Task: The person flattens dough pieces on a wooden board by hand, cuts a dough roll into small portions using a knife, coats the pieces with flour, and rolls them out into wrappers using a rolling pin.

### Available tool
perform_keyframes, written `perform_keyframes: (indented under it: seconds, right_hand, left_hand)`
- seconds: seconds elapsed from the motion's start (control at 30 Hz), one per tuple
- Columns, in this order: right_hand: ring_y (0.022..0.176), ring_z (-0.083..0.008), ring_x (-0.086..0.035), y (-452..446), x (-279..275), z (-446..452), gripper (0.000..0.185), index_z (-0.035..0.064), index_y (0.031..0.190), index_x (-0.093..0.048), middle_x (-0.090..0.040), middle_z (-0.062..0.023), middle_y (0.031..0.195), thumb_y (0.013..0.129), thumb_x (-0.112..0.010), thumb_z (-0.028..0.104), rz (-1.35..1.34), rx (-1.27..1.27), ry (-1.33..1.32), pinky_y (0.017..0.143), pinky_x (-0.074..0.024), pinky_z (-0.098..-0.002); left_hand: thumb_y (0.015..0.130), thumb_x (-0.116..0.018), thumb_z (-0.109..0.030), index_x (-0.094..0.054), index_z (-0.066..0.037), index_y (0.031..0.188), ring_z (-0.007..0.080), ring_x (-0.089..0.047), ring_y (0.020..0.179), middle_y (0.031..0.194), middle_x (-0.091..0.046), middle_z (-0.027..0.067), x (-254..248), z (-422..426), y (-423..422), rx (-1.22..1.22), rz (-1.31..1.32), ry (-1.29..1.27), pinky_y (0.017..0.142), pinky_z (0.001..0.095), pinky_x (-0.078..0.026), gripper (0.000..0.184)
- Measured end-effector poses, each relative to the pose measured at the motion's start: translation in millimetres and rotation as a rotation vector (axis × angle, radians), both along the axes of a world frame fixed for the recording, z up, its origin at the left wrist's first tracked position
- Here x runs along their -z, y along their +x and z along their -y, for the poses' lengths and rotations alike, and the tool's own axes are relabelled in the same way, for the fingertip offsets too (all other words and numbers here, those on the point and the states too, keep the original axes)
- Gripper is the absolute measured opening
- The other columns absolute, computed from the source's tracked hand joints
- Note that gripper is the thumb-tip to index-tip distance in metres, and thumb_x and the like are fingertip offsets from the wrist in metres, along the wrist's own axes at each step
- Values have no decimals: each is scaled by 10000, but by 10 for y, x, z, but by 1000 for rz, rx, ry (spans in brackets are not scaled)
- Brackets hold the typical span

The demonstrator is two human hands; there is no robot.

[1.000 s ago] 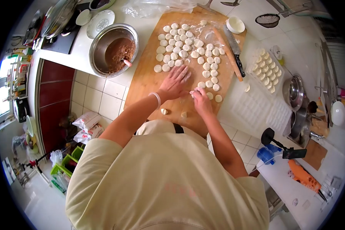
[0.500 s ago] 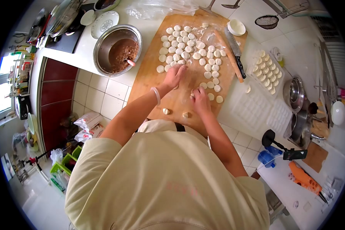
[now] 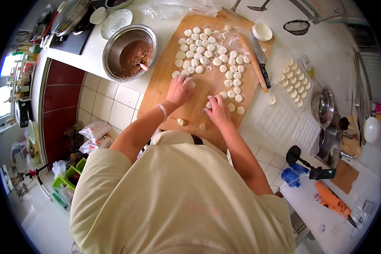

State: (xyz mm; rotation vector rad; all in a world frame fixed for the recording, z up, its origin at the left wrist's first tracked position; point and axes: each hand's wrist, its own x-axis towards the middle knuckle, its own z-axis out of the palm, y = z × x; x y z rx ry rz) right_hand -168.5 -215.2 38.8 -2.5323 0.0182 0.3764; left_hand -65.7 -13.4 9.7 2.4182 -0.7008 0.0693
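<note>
My left hand [image 3: 181,90] lies palm down on the wooden board, fingers stretched out at the lower left of a group of small white dough pieces [image 3: 197,48]. A dough piece [image 3: 192,84] shows at its right edge, partly covered by the hand. To the right, my right hand [image 3: 219,111] curls its thumb and fingers around another dough piece [image 3: 208,105]. Flattened dough rounds [image 3: 231,107] lie just right of that hand. Near the board's front edge sit two loose dough lumps, one on the left [image 3: 181,122] and one on the right [image 3: 202,126].
A steel bowl of brown filling [image 3: 130,55] stands left of the cutting board [image 3: 165,59]. A rolling pin [image 3: 253,63] and a knife [image 3: 258,55] lie along the board's right side. Beyond them is a tray of shaped dumplings [image 3: 294,81]. A small white bowl [image 3: 262,32] sits at the back.
My left hand has moved left and slightly down, uncovering dough pieces. My right hand has stayed near its place, with the dough piece in its fingers now more visible.
</note>
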Motion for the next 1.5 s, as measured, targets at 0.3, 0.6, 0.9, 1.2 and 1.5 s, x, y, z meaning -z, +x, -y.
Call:
perform_keyframes:
  seconds: [0.3, 0.6, 0.9, 1.2, 1.5]
  right_hand:
    - [1521, -301, -160, 268, 324, -305, 783, 93, 1518, -360, -238, -140, 1625, 873, -682, 399, 230, -176, -206, 1234, -118, -516]
    - [1154, -314, -547, -96, 431, 111, 173, 77, 1022, -611, -601, -104, 1135, 863, -641, 137, 535, -306, 7, 979, -426, -493]
    - [947, -355, -622, -658, 68, -224, 219, 87, 1014, -584, -581, -121, 1062, 862, -707, 186, -49, -73, 62, 761, -523, -460]
    - [927, -345, -617, -557, 80, -222, 252, 64, 1037, -614, -590, -120, 1019, 822, -736, 111, 146, 78, 132, 792, -520, -445]
    - [943, -326, -597, -770, 176, 18, 127, 53, 906, -606, -617, -111, 947, 838, -704, 98, 378, 174, 122, 795, -498, -430]
  left_hand:
    - [782, -705, -114, -612, -62, 1137, 369, -534, 1088, 1143, -575, 148, -89, -301, -167, 50, 0, -111, 915, 470, -459, 371]
    - [758, -768, -209, -643, -97, 1090, 350, -579, 1036, 1093, -584, 130, -263, -773, -663, 517, -322, -50, 880, 444, -507, 372]
    - [779, -733, -148, -651, -74, 1067, 332, -584, 1024, 1067, -599, 116, 29, -364, -682, 369, -210, -46, 881, 417, -514, 308]
    - [782, -687, -100, -644, -61, 1003, 356, -595, 973, 1018, -605, 130, 28, -75, -468, 278, -242, -61, 859, 422, -517, 229]
    - [766, -747, -123, -596, -54, 1009, 370, -576, 982, 974, -589, 137, 1, -413, -535, 250, -240, -118, 858, 457, -489, 295]
